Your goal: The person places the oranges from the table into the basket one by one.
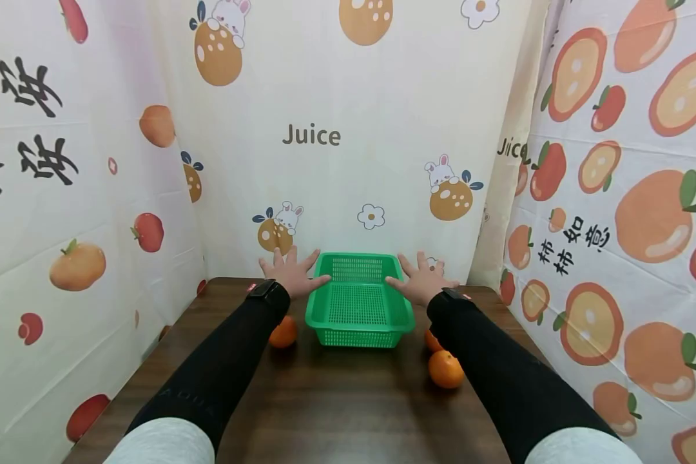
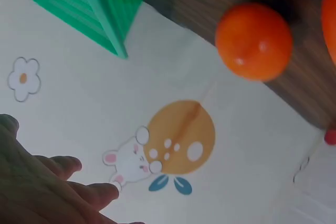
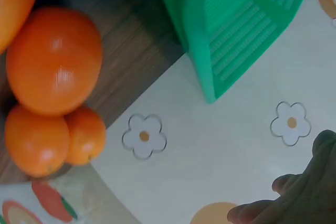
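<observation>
Grey sleeves (image 1: 164, 443): one pair, lowermost, running into black arm covers (image 1: 217, 380) over a dark wooden table (image 1: 348, 403). Left hand (image 1: 293, 274) and right hand (image 1: 422, 282): both spread wide, holding nothing, one at each side of the basket. Green basket (image 1: 359, 328): one, mesh, upright, near the table's far edge, between its far corners. Handling, as judged: any grip best taken on both side rims at once, evenly, wrists clear of the fruit. Head view: thumbs overlap the rim, contact uncertain. Wrist views: visible fingers apart from the basket. Left fruit (image 1: 283, 333), orange: one in head view, three in left wrist view. Right fruit (image 1: 445, 369), orange: two in head view, four in right wrist view.
</observation>
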`<state>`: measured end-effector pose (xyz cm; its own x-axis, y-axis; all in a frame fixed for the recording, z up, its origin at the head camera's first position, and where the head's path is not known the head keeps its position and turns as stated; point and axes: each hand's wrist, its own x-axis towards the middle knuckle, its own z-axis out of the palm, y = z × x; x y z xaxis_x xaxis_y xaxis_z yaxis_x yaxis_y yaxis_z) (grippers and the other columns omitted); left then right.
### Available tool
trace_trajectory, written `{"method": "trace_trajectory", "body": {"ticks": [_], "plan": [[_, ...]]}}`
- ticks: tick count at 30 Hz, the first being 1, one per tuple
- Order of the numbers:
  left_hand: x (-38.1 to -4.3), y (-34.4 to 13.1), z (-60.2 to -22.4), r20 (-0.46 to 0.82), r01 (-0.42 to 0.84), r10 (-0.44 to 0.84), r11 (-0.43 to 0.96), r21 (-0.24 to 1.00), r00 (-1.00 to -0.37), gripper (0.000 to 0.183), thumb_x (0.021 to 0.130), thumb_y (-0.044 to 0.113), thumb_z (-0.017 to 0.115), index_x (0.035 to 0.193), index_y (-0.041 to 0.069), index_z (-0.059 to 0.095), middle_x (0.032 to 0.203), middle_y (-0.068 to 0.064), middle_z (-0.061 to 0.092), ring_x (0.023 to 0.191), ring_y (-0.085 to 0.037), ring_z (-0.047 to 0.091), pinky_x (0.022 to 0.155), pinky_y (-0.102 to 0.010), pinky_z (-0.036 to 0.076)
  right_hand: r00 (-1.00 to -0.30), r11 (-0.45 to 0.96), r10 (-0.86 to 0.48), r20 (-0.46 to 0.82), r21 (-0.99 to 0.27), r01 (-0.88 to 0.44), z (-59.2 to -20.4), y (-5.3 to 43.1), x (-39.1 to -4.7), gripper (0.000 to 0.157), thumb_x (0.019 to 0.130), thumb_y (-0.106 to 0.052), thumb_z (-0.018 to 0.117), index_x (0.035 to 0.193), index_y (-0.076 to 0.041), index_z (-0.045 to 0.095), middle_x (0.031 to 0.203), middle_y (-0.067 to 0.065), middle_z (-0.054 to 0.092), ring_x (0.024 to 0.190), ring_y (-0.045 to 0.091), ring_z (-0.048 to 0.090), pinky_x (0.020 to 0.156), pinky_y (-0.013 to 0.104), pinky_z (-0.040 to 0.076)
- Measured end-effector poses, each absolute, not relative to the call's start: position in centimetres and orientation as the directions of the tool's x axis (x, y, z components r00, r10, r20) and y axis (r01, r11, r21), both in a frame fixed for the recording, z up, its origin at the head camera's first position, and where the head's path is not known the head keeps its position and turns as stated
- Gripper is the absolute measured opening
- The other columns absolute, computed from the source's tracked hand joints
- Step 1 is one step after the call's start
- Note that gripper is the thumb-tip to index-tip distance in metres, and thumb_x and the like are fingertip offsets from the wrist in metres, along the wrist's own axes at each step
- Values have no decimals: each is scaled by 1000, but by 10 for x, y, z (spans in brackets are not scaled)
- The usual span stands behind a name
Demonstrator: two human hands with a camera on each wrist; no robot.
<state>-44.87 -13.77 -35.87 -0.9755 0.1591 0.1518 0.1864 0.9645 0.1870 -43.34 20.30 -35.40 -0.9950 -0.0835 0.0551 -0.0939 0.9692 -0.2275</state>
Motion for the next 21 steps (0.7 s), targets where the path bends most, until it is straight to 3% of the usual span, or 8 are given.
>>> {"method": "trace_trajectory", "body": {"ticks": [9,15,21], "plan": [[-431,-125,-381,197,201,159,955,219,-967,89,94,87,44,169,45,20,176,-23,21,158,-63,13,113,-91,9,-991,946,-120,61,-294,-132,-371,191,-412,94,98,-84,41,172,-39,5,181,16,-5,158,63,-3,101,97,19],[-424,-111,-400,168,169,125,946,277,-978,91,94,89,40,170,44,18,177,-22,20,158,-62,17,117,-87,12,-990,922,-133,42,-362,-139,-388,187,-406,97,100,-78,47,173,-33,2,180,18,-8,158,64,-3,110,90,24],[-416,-94,-421,120,144,101,884,445,-988,102,96,83,48,173,26,15,176,-23,20,157,-58,23,120,-75,30,-989,884,-141,35,-446,-141,-406,178,-400,105,101,-70,55,173,-12,6,178,27,-3,158,64,6,123,77,20]]}}
